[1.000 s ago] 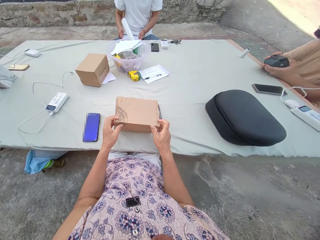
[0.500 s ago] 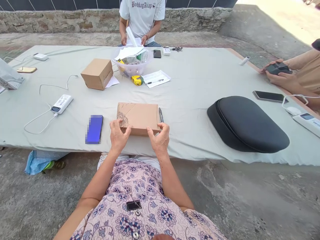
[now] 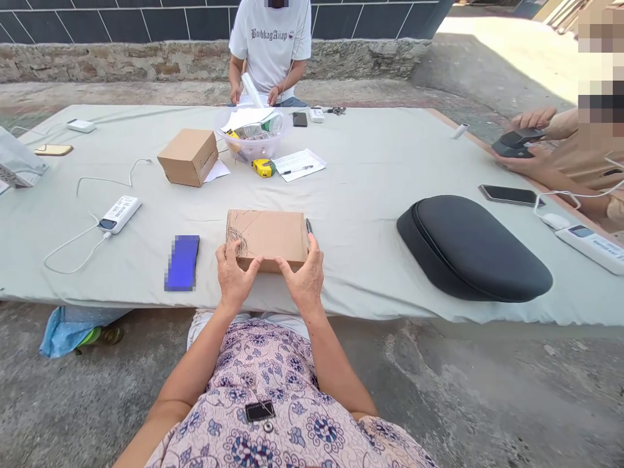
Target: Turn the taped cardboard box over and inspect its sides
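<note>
A flat cardboard box (image 3: 275, 231) lies on the cloth in front of me, with dark scribbled lines over its left end. My left hand (image 3: 235, 274) grips the near left corner, its thumb along the front edge and fingers at the left side. At the near right corner my right hand (image 3: 305, 273) holds the box the same way, thumb pointing inward. A black pen (image 3: 309, 225) rests against the right side, partly hidden by my right fingers. To the left lies a phone with a blurred blue screen (image 3: 182, 263).
A black padded case (image 3: 478, 250) stands to the right. Farther back are a closed carton (image 3: 188, 156), a yellow tape measure (image 3: 264, 168), written paper (image 3: 299, 164) and a filled plastic basin (image 3: 251, 148). A white power bank (image 3: 119, 214) trails cables. Two people sit at the table.
My thumbs have slid inward along the box's front edge, and my right fingers now reach along its right side. The view has tilted up. The person at right has lifted one hand off the black device.
</note>
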`<state>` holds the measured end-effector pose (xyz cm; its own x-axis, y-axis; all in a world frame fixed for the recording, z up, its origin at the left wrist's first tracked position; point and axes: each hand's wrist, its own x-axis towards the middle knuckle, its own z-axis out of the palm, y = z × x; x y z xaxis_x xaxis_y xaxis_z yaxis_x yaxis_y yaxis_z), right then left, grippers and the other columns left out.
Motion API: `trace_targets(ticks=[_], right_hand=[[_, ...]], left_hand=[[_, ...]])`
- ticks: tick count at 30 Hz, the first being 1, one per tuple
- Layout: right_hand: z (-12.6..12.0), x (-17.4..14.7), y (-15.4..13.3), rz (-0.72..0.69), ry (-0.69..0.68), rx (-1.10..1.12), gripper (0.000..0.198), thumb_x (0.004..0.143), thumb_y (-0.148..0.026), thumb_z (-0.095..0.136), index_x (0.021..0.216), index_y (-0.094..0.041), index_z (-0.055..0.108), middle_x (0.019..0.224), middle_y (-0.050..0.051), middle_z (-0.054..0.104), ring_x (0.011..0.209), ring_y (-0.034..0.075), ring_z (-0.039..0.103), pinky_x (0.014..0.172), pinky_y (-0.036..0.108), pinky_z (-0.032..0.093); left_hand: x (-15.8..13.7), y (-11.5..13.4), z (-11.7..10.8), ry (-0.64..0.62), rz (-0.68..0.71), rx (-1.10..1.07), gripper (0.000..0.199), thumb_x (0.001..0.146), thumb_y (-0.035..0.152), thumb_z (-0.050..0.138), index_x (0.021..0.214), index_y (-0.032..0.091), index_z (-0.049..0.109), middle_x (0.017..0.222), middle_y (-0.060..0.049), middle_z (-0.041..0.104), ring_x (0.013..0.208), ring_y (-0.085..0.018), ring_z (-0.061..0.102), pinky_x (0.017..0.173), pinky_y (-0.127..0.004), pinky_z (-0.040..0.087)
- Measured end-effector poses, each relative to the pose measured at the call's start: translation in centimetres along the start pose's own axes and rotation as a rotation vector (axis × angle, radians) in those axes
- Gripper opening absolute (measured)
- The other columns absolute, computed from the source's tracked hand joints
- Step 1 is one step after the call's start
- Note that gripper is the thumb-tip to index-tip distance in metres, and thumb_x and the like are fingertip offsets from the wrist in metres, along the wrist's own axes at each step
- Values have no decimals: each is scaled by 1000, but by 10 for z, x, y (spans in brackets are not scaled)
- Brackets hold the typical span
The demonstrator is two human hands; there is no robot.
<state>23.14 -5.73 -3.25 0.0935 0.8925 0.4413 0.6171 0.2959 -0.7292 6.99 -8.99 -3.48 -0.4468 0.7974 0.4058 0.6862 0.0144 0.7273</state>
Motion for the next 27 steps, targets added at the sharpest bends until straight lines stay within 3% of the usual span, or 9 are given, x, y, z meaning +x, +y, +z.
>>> trace_targets(ticks=[5, 11, 15, 23, 27], right_hand=[[3, -3, 13, -9, 8, 155, 75, 91, -36, 57, 155, -24, 19, 137, 16, 54, 126, 26, 58, 105, 47, 51], [8, -5, 26, 61, -41, 106, 77, 83, -23, 56, 154, -23, 24, 124, 13, 57, 116, 25, 61, 98, 46, 55], [11, -7, 32, 71, -54, 27, 72, 82, -25, 56, 150, -23, 32, 120, 13, 57, 109, 27, 62, 92, 47, 57], [17, -9, 45, 90, -86, -8, 53, 85, -36, 56, 133, -17, 48, 119, 16, 57, 112, 30, 59, 91, 48, 55], [8, -5, 47, 137, -125, 86, 60, 85, -50, 61, 134, -16, 49, 121, 17, 59, 113, 29, 59, 96, 50, 53]], left_hand=[[4, -14, 0, 83, 117, -128, 49, 90, 35, 64, 134, 21, 49, 134, -14, 58, 131, -26, 52, 114, -44, 41], [2, -27, 8, 59, 24, -167, 68, 84, 20, 61, 147, 22, 36, 141, -15, 52, 131, -27, 51, 110, -44, 45], [-2, -24, 13, 90, -52, -183, 73, 79, 24, 67, 144, 22, 34, 136, -16, 53, 128, -27, 53, 109, -45, 44], [-4, -33, 19, 73, -188, -215, 43, 80, 33, 65, 112, 24, 38, 114, -7, 57, 100, -20, 60, 97, -41, 50], [-5, -34, 14, 69, -268, -215, 33, 83, 41, 62, 101, 24, 40, 103, -6, 58, 99, -21, 62, 97, -42, 51]])
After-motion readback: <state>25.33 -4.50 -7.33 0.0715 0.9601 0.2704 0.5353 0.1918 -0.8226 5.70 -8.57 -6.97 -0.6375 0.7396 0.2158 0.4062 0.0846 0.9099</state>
